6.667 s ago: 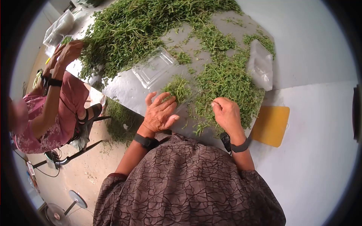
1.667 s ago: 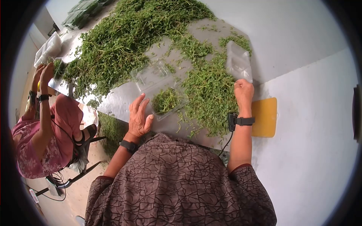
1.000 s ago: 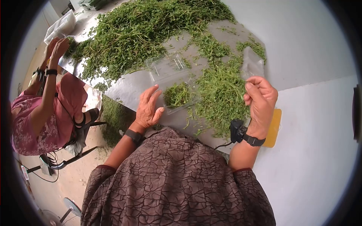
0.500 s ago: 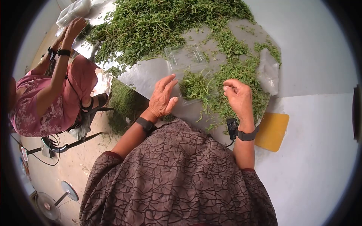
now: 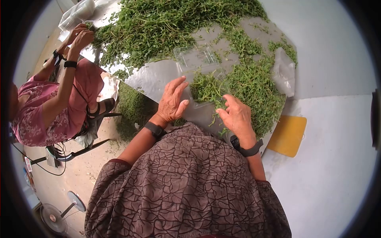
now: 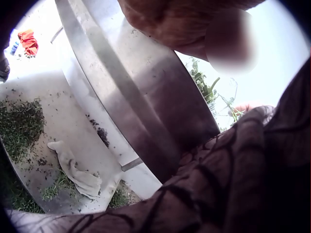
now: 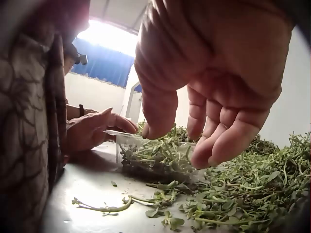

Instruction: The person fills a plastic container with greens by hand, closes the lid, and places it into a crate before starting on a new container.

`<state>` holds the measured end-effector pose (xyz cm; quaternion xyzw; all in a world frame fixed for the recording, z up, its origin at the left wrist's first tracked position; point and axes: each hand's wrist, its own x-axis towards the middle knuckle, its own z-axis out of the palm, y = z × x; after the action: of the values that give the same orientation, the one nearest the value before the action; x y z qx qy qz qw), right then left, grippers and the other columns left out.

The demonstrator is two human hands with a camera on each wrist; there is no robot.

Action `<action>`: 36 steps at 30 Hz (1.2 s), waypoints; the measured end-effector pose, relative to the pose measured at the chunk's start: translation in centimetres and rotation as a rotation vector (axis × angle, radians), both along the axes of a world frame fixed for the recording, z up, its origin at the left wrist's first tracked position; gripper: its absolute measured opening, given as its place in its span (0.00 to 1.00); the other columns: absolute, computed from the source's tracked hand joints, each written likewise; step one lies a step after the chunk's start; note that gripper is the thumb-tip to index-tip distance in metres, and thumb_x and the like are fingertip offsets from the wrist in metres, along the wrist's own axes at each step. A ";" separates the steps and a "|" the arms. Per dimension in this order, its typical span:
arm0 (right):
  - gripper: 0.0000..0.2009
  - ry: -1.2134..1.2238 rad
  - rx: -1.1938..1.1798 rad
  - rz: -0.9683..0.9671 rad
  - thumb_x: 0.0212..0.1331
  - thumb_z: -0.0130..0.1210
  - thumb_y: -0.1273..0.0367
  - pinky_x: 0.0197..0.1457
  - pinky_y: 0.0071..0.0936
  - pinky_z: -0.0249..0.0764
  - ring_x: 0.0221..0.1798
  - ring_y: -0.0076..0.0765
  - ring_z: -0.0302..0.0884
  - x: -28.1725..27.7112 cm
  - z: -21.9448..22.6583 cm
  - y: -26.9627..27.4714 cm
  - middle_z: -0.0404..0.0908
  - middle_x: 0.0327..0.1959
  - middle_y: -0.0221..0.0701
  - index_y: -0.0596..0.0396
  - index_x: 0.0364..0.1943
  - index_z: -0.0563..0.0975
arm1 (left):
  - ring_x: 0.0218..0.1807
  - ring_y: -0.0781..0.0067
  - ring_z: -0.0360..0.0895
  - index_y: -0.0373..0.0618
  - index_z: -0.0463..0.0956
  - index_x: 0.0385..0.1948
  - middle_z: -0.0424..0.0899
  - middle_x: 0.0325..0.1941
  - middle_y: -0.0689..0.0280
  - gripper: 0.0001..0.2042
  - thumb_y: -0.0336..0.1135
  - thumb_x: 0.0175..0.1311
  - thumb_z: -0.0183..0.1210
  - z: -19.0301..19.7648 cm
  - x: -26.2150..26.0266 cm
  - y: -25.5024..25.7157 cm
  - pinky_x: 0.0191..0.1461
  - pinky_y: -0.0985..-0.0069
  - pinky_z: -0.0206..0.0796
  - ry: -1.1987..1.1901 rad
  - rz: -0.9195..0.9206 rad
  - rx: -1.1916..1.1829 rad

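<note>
Upon the silvery metal bench [image 5: 196, 116], a clear, rectangular plastic box [image 7: 125, 141] sits between my hands: my left hand [image 5: 171, 104], fingers extended, beside it; my right hand [image 5: 237, 118], fingers loosely parted, near its opposite side. Tangled, leafy green stems [image 5: 206, 88] fill it.

Metal table [image 5: 152, 78], heaped green sprigs [image 5: 149, 33], open clear box [image 5: 197, 59], plastic containers [image 5: 283, 73] at right

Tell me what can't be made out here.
Head view: far end of the leafy heap, cut off by the top edge.
Left wrist view: most of the left hand, beyond the top edge.
Right wrist view: right end of the clear tray, behind the right hand.
</note>
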<state>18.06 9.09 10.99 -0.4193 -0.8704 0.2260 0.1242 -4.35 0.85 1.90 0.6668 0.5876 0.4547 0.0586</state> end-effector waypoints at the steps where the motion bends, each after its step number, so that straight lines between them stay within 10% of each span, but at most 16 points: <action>1: 0.18 0.008 0.030 0.006 0.46 0.63 0.70 0.35 0.39 0.74 0.32 0.50 0.79 -0.2 -0.5 -0.1 0.79 0.34 0.44 0.61 0.43 0.75 | 0.60 0.44 0.63 0.38 0.65 0.56 0.64 0.62 0.50 0.25 0.47 0.62 0.48 0.0 0.0 0.0 0.64 0.56 0.55 -0.001 -0.002 -0.004; 18: 0.02 0.044 0.427 0.119 0.47 0.55 0.75 0.28 0.38 0.69 0.27 0.46 0.73 -2.8 1.2 2.0 0.72 0.21 0.37 0.57 0.26 0.77 | 0.61 0.44 0.63 0.38 0.64 0.56 0.64 0.62 0.49 0.25 0.46 0.62 0.50 -0.2 -0.2 -0.1 0.65 0.56 0.55 -0.043 -0.046 0.022; 26: 0.06 0.021 0.331 0.150 0.48 0.57 0.72 0.51 0.38 0.66 0.42 0.43 0.73 -2.3 0.4 1.8 0.81 0.32 0.34 0.59 0.30 0.79 | 0.60 0.48 0.63 0.38 0.66 0.54 0.65 0.61 0.52 0.25 0.47 0.60 0.50 -0.1 -0.4 0.0 0.64 0.57 0.53 -0.023 -0.063 0.011; 36: 0.10 -0.019 0.271 0.276 0.51 0.58 0.67 0.59 0.44 0.60 0.42 0.42 0.73 -3.3 0.5 1.0 0.78 0.22 0.35 0.58 0.19 0.77 | 0.59 0.48 0.65 0.39 0.67 0.54 0.67 0.61 0.52 0.24 0.49 0.65 0.45 0.6 -0.3 0.0 0.64 0.54 0.51 0.044 -0.068 0.043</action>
<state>14.73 10.07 11.52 -0.2775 -0.9433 0.1174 0.1393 -4.65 0.90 2.48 0.6975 0.5557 0.4500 0.0465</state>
